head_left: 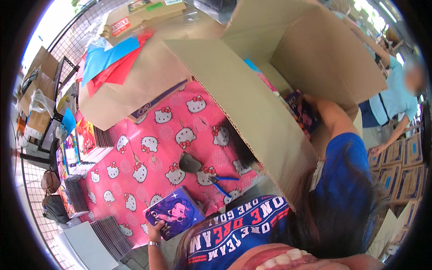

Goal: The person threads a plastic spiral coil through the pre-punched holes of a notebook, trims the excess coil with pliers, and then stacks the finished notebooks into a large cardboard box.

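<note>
Loading notebooks into carton (279, 67): left hand (155, 230) clasps purple notebook (173, 217) low over pink cloth (148, 157); right hand (308, 100) inside box, grip hidden, cannot tell; next, probably lifting notebook over flap

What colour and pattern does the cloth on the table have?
The cloth is pink with a repeated white cartoon cat face wearing a red bow; the head view shows it clearly.

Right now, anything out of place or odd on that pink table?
Blue-handled pliers lie loose on the pink tablecloth by the big open cardboard box. The left hand holds a purple notebook; the right hand is hidden inside the box.
</note>
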A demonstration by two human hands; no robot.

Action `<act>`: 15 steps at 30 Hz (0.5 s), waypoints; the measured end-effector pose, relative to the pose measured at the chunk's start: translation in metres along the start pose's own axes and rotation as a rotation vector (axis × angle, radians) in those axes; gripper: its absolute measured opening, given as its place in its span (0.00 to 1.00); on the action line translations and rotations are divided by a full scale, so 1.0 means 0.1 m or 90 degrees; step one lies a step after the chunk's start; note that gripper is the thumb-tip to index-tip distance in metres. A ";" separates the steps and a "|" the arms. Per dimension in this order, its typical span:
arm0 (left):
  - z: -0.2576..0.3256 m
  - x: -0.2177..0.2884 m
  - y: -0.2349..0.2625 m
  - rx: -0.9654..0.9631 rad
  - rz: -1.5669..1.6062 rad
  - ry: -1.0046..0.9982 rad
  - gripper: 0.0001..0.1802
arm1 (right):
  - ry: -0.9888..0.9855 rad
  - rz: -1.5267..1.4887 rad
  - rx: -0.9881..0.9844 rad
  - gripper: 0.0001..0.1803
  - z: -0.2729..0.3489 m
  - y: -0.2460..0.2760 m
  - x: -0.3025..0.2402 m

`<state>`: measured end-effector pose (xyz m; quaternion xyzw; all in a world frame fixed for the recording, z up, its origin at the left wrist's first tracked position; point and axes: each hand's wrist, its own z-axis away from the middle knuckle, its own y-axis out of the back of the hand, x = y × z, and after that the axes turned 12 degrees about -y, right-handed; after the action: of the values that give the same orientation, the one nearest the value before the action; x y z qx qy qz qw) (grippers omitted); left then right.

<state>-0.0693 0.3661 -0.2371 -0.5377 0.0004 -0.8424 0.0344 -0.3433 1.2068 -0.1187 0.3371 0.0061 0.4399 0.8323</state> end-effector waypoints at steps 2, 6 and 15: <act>0.02 -0.13 0.02 0.052 0.017 0.013 0.20 | 0.002 0.016 0.006 0.47 0.08 0.00 -0.04; 0.06 0.11 -0.14 0.044 -0.014 0.005 0.23 | 0.001 0.018 0.007 0.46 0.15 0.07 -0.03; 0.09 0.23 -0.22 0.063 0.000 -0.025 0.14 | 0.010 -0.002 0.009 0.44 0.29 0.15 0.02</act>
<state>-0.0723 0.3867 -0.2121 -0.5519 -0.0421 -0.8306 0.0611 -0.3438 1.1980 -0.0869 0.3394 0.0160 0.4414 0.8305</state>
